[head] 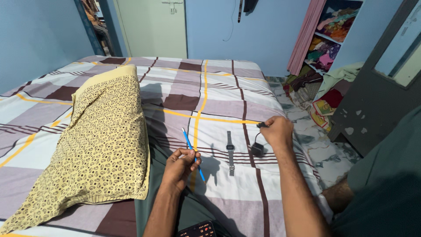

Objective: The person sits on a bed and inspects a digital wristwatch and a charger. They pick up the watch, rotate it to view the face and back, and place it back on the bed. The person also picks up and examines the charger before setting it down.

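From the head view, my left hand [182,164] hangs over the near part of the bed [210,87], fingers curled in and pinched around a blue pen [193,153]. I hold it near its middle, so the shaft runs slantwise: the tip points far and left, the other end drops near and right, below my knuckles. That mid-shaft grip keeps it balanced and off the sheet.

My right hand [277,131] is raised further right, closed into a loose fist around the plug end of a thin black cable [255,139]. A short dark stub sticks out of the fist to the left. The cable droops from my fingers down to a small black charger block [257,150] that lies on the checked sheet just beneath the hand; the slack suggests I carry only the cable's weight, not the block's.

Between my two hands, a grey wristwatch [230,153] lies flat with its strap stretched straight, near to far, touched by neither hand. It sits just left of the charger block and right of the pen.

To the left, a yellow patterned pillow [101,140] lies lengthwise on the bed, well apart from the small things. At the bottom edge a dark device with red markings [196,230] peeks in near my left forearm; I cannot tell what it is.
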